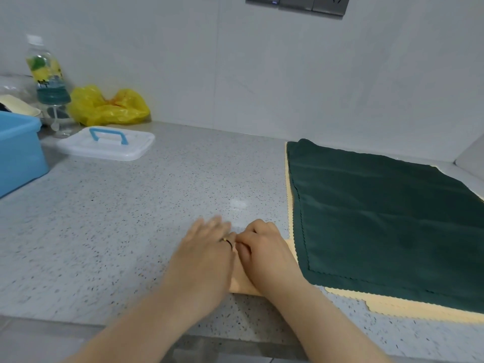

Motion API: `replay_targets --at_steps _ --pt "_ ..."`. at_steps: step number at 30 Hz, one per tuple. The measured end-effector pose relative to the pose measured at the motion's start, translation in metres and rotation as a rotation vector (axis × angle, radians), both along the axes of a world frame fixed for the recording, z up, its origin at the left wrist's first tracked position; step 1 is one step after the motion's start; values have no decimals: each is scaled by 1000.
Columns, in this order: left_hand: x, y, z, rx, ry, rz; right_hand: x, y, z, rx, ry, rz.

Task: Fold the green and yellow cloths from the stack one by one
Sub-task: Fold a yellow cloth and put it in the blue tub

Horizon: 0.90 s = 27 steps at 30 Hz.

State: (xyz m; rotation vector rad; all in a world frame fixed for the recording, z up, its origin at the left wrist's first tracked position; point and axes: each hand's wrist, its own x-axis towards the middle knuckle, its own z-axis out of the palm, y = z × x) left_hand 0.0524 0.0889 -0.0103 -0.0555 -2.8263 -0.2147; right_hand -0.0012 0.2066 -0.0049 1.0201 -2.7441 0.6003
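Bare countertop (131, 218) lies open through the middle, back to the wall (235, 74); the stack of cloths (379, 218) fills the right; white lid (104, 144), blue tub (18, 150), bottle (48, 74) and yellow bag (107, 106) crowd the back left; at the front edge, left hand (207, 252) flat and right hand (264, 250) curled cover a folded yellow cloth (242, 284).

left hand (207, 255) flat, right hand (264, 254) curled, both on a folded yellow cloth (242, 282) beside the stack (379, 218).

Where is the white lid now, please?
In the head view, the lid lies on the counter's far left, right of the blue tub, in front of the yellow bag.
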Motion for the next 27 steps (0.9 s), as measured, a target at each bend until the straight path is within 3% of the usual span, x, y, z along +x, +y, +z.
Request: replay_targets --at_steps 5,9,13,20,27 --pt "8 6 -6 89 -113 30 2 2 2 30 -25 41" --pt "10 5 -3 22 -187 41 3 17 5 220 -116 167" --pt "11 3 2 9 -227 44 6 27 10 413 -142 160" --pt "9 2 2 19 -248 19 12 51 6 390 -150 -59" --pt "-8 -13 34 -108 -333 -102 4 45 23 380 -107 -45"
